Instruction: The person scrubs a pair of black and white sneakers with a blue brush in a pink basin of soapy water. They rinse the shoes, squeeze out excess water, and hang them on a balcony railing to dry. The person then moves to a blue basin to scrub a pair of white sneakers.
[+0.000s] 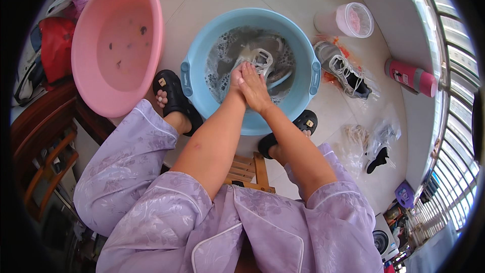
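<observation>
Before me on the floor stands a light-blue plastic basin (212, 26) of murky, sudsy water. Both hands are together over its middle. My right hand (256, 89) lies against my left hand (236, 77), its fingers straight and close together. Just beyond the fingertips, the wet pale upper of a sneaker (262, 57) breaks the surface. The right hand covers part of the left, so what the left fingers hold is hidden. A curved pale edge (281, 79), perhaps of a sole, shows in the water to the right; foam and dirty water blur the rest.
A pink basin (154, 26) holding cloudy water with dark bits stands left. To the right are a grey laced sneaker (343, 69) on plastic, a clear tub (352, 20), a pink bottle (411, 77) and plastic bags (382, 132). A wooden stool (242, 170) is beneath me.
</observation>
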